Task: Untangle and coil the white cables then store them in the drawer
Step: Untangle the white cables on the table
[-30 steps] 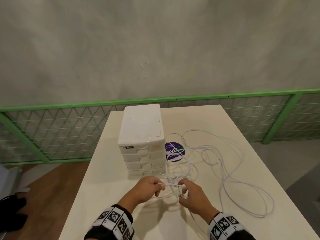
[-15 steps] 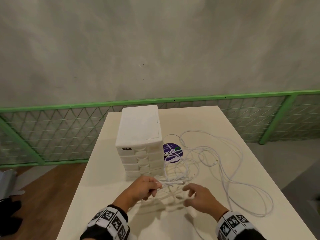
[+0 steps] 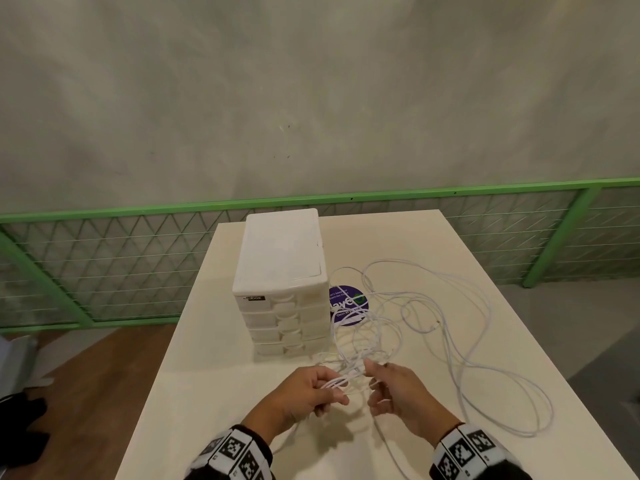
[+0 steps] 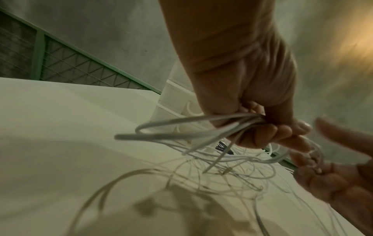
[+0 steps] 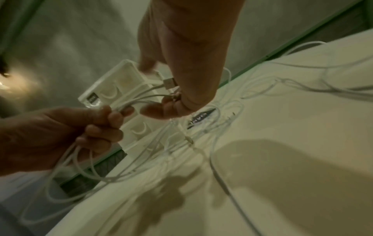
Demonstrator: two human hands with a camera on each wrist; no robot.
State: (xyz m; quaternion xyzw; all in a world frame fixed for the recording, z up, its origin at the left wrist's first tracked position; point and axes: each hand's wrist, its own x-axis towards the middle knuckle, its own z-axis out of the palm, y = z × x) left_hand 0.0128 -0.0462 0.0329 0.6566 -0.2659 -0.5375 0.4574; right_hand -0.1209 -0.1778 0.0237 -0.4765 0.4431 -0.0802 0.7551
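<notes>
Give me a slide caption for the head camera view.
Both hands work a knot of white cables beside a closed drawer unit.

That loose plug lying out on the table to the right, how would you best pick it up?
I'd take the loose plug by its stiff end piece, pinched from above. It lies flat on the table, clear of the tangle near the drawer unit, and the right hand is the nearer one.

White cables [image 3: 446,327]: tangled, several strands bunched in the left-hand grip, loops trailing rightward; drawer unit [image 3: 282,292] beyond the grip, drawers closed.
</notes>
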